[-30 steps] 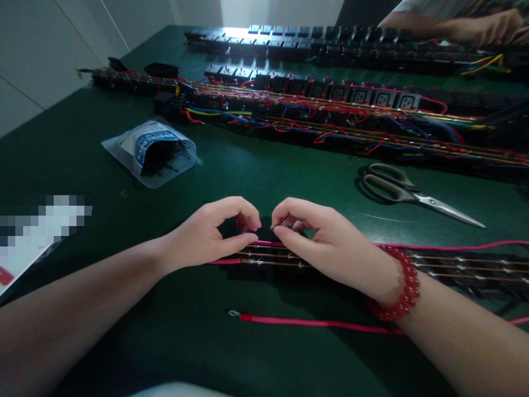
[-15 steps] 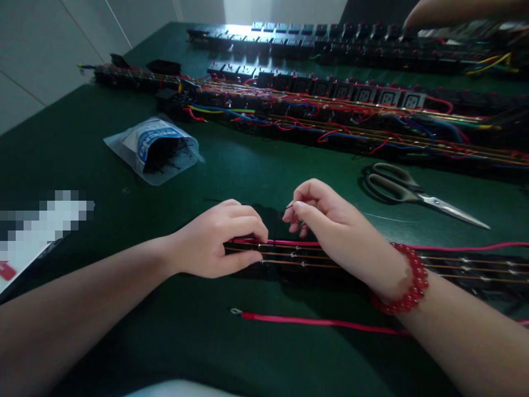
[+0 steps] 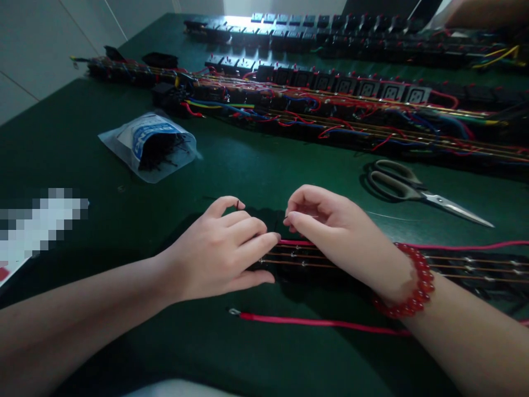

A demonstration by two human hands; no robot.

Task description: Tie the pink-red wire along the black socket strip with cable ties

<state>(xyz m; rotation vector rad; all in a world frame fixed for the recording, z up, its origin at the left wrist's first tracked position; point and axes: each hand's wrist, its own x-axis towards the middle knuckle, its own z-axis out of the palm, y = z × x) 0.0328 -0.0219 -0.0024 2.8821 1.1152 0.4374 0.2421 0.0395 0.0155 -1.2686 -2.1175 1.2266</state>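
My left hand [image 3: 231, 248] lies over a black strip with copper rods [image 3: 303, 263], fingers spread and index fingertip at a red wire [image 3: 295, 242] running along its far edge. Something thin and dark shows by its outer finger; I cannot tell whether it is held. Just to the right, my right hand [image 3: 326, 223], with a red bead bracelet [image 3: 419, 284] at the wrist, pinches the end of a thin black cable tie [image 3: 285, 218]. Most of the tie is hidden or lost against the dark strip. A second red wire with a ring terminal [image 3: 234, 312] lies nearer me.
Scissors [image 3: 417, 187] lie beyond my right hand. An open plastic bag [image 3: 155, 173] of black ties sits at the left. Wired socket strips [image 3: 347, 85] stretch across the back of the green table [image 3: 248, 176]. Another person's arm [image 3: 483, 14] reaches in at top right.
My left hand has turned and spread its fingers, its index finger shifting right along the red wire. My right hand has lowered slightly, still pinching the tie. The other person's arm has moved right.
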